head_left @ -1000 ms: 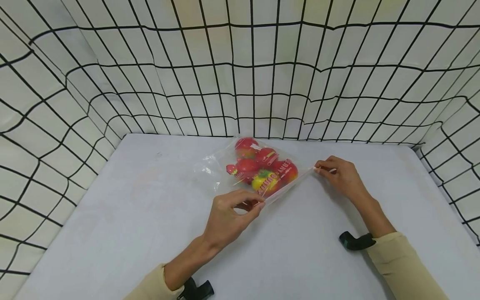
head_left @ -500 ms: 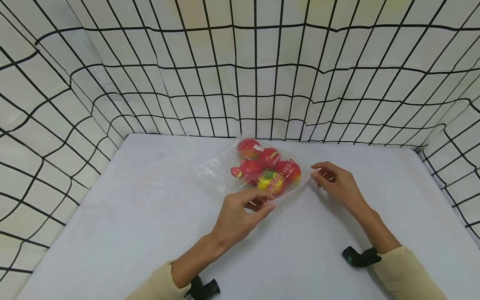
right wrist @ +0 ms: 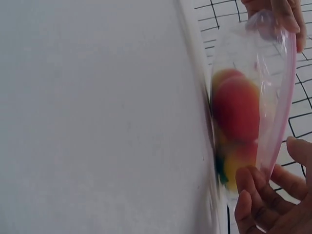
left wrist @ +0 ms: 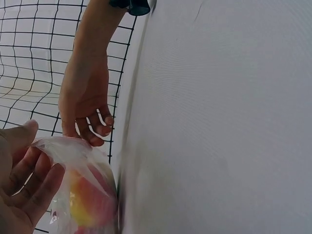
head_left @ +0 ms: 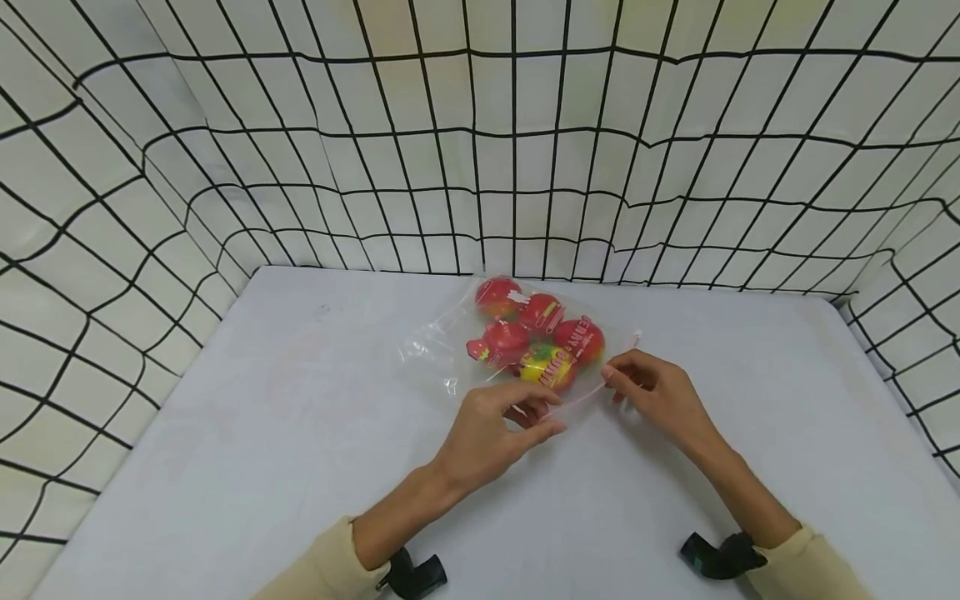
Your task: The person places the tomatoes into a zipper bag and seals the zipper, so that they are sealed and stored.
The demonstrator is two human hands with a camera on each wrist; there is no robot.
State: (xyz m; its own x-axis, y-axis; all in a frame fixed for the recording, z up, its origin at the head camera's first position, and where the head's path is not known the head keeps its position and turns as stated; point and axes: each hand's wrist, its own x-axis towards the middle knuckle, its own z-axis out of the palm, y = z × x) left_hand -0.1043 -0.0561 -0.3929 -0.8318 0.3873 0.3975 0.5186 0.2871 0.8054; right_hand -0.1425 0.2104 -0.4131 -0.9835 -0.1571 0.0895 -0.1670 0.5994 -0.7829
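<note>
A clear zip bag (head_left: 431, 350) lies toward the back of the white table, with several round red and yellow fruits (head_left: 580, 340) inside. Red lettering is printed on its film, and a pink zip strip (right wrist: 287, 97) runs along its mouth. My left hand (head_left: 498, 429) holds the near end of the mouth, the film between thumb and fingers, as the left wrist view also shows. Partway along the strip, my right hand (head_left: 660, 396) pinches the edge, its fingers curled against the film in the right wrist view. The strip's far end sticks up beyond the right hand.
Black netting (head_left: 480, 158) in front of pale walls encloses the back and sides of the white table (head_left: 262, 417). Dark wrist-worn devices (head_left: 720, 557) sit by both beige sleeves (head_left: 322, 562).
My right hand has moved from the far corner of the bag's mouth toward the left hand, along the strip. The left hand and the bag have shifted slightly right in view.
</note>
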